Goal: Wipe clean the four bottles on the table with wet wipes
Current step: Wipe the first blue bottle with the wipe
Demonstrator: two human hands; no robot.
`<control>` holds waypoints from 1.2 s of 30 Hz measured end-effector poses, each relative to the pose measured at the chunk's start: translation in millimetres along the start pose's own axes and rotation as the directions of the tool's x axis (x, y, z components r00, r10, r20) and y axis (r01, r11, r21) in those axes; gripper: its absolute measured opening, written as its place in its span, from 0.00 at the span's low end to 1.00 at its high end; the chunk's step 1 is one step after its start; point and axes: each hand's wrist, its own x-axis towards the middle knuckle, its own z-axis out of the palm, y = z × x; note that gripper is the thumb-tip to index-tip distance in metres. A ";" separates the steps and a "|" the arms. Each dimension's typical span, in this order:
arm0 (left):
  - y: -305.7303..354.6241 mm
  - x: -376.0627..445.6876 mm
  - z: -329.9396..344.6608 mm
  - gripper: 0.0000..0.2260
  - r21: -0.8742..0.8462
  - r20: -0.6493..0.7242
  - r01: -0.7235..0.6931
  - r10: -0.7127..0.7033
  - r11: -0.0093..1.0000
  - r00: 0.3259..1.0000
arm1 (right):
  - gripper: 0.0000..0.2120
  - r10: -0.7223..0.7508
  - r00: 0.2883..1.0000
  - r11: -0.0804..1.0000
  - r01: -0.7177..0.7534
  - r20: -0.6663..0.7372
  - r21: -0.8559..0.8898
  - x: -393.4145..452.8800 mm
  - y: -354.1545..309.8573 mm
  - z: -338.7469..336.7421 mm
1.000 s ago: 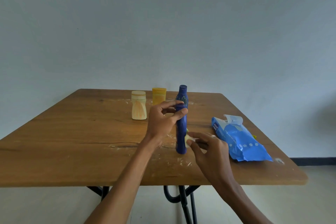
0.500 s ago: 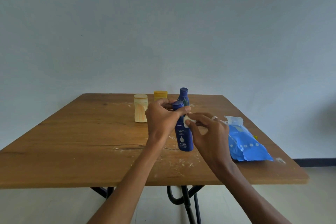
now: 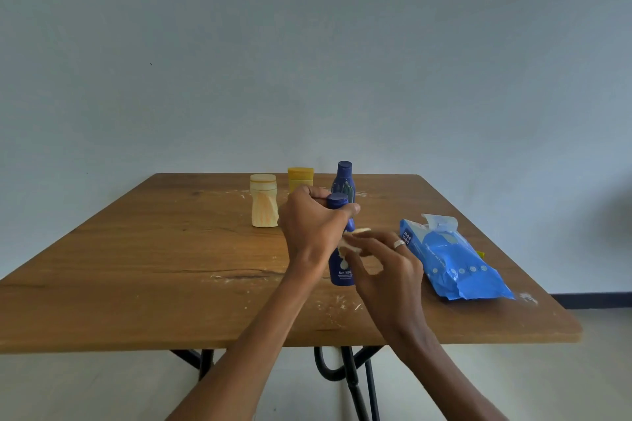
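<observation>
Your left hand has its grip closed round the neck of the dark blue plastic lotion bottle, upright on the brown wooden desk. Your right hand pinches a small white wet wipe against its side.

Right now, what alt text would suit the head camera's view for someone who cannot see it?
A person's left hand grips a dark blue lotion bottle on a wooden table while the right hand rubs it with a wet wipe. Three more bottles stand behind; a blue wipes pack lies at right.
</observation>
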 end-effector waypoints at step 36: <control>61.2 111.0 122.8 0.20 0.437 0.397 -0.538 0.383 0.721 0.834 | 0.09 0.319 0.910 0.947 -0.320 0.265 -0.039 14.0 55.3 -15.8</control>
